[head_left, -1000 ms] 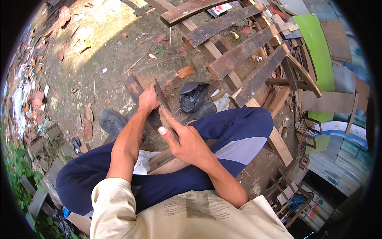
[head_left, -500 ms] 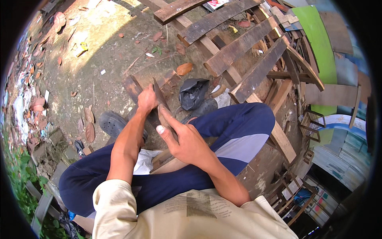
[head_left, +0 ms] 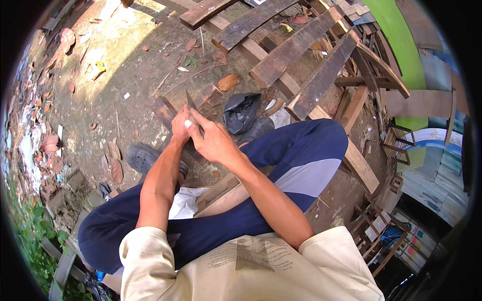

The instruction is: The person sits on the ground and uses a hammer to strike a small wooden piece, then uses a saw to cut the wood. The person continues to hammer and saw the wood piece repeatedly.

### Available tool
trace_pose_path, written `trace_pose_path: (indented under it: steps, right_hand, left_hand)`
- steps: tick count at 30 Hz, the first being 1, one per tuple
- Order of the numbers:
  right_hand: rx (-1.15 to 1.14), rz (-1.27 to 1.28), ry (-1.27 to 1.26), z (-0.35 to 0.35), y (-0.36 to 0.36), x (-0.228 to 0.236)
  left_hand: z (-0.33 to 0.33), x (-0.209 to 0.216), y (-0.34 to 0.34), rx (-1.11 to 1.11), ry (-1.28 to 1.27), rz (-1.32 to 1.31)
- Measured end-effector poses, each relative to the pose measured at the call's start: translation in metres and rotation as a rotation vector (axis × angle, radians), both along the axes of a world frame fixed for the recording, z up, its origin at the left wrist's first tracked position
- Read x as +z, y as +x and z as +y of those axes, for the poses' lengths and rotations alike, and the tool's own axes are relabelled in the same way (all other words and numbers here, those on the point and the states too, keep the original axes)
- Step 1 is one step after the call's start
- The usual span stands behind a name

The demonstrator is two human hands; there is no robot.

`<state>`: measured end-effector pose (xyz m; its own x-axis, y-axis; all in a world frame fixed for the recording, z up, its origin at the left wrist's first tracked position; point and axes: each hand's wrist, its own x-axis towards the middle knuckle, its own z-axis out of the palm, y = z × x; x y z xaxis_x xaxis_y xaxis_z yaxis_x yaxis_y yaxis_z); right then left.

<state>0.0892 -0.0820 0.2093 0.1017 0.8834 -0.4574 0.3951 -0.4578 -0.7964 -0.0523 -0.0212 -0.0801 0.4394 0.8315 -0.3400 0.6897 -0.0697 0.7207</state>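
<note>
A thin dark strip (head_left: 190, 101), pointed like a blade, sticks up beyond my hands; I cannot tell its exact kind. My left hand (head_left: 181, 125) is closed in a fist beside its lower part, and what lies inside the fist is hidden. From the right, my right hand (head_left: 213, 140) pinches the strip between thumb and fingers, close against the left hand. Below and beyond them, dark wooden pieces (head_left: 163, 111) lie on the ground between my feet, which wear grey clogs (head_left: 143, 156).
A black plastic bag (head_left: 241, 113) stands by my right foot. Slatted wooden planks (head_left: 296, 47) spread across the far right. Under my legs lie a white sheet (head_left: 185, 202) and pale boards (head_left: 223, 196). Leaves and litter (head_left: 47, 143) cover the left side.
My right hand has slid up and left along the strip and now meets my left hand. Most of the strip's length is now covered. The view has shifted slightly.
</note>
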Motion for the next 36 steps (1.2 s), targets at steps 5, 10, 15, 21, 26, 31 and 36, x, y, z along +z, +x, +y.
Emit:
trace_pose_path:
  steps: [5, 10, 15, 21, 26, 31, 36]
  right_hand:
    - [0.158, 0.008, 0.085, -0.065, 0.009, 0.077]
    - [0.160, -0.019, -0.167, -0.020, 0.004, 0.061]
    - [0.060, 0.029, 0.068, -0.043, 0.010, 0.027]
    - [-0.015, 0.076, 0.146, -0.066, 0.014, 0.045]
    - [0.134, -0.030, 0.020, -0.021, 0.005, -0.015]
    - [0.062, 0.082, 0.146, -0.109, 0.022, 0.073]
    - [0.119, -0.011, 0.029, -0.020, 0.013, -0.010]
  left_hand:
    - [0.006, 0.053, 0.019, -0.107, 0.070, 0.276]
    - [0.004, 0.050, 0.015, -0.094, 0.095, 0.229]
    - [0.007, 0.031, 0.013, -0.031, 0.041, 0.164]
    - [0.006, 0.075, 0.029, -0.091, 0.088, 0.276]
    - [0.000, 0.005, -0.009, -0.078, 0.221, 0.164]
    - [-0.001, 0.068, 0.026, -0.089, 0.139, 0.348]
    - [-0.001, 0.021, 0.003, 0.012, 0.100, 0.161]
